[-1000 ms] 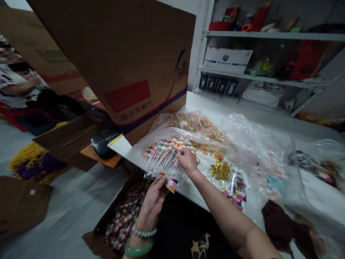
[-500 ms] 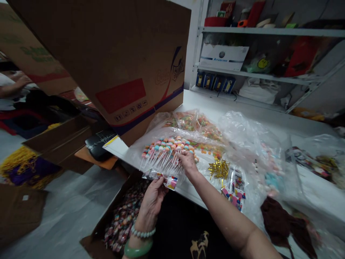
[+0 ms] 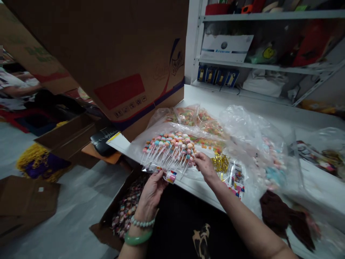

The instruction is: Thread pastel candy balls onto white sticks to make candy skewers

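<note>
Steel shelving (image 3: pixel 269 16) stands over the white table (image 3: pixel 242 97); the open cardboard box (image 3: pixel 102 230) below holds wrapped candies (image 3: pixel 125 212). Left hand (image 3: pixel 152 199): fingers (image 3: pixel 161 176) pinch the clear bag (image 3: pixel 161 167) of lollipops (image 3: pixel 168 147), which lies on the table. Right hand (image 3: pixel 205 167): fingers (image 3: pixel 198 158) pressed together at the bag's edge.

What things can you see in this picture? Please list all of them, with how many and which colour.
Cardboard carton: one, brown, beside table.
Lollipops: many, pastel, in clear plastic on white table.
Candy bags: several, clear, behind lollipops.
Tinsel ties: one bunch, gold, right of lollipops.
Wrapped sweets: many, mixed colours, in open box below table.
Cloth: one, dark brown, on table.
Shelves: white, behind table.
Co-worker: one, far left.
Left hand: one, pinching lollipop wrapping; green bangle.
Right hand: one, at lollipops.
</note>
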`<state>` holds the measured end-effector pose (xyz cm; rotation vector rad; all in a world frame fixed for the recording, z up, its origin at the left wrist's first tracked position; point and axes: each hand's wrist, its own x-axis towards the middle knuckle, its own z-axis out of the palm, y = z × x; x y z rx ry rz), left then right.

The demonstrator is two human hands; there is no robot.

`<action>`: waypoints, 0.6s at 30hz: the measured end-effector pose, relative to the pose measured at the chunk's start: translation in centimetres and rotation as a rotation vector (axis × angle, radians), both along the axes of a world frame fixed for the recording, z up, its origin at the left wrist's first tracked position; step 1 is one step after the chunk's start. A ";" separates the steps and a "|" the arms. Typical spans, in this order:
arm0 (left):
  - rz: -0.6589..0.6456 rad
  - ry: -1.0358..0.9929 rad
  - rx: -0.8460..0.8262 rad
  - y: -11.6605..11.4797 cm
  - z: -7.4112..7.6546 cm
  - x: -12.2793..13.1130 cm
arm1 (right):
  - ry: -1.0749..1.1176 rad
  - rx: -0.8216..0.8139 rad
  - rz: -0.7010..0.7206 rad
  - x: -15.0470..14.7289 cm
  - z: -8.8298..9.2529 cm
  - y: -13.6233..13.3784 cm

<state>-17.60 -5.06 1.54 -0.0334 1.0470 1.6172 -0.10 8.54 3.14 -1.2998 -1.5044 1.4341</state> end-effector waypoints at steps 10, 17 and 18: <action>-0.147 0.119 0.286 5.9 3.5 4.7 | 0.120 -0.292 0.202 11.4 0.5 -6.8; -0.319 0.382 0.202 7.8 1.5 10.1 | -0.059 -0.241 0.169 12.1 -1.8 -8.1; -0.346 0.427 0.191 7.6 1.1 10.5 | -0.073 -0.214 0.161 12.0 -2.1 -7.9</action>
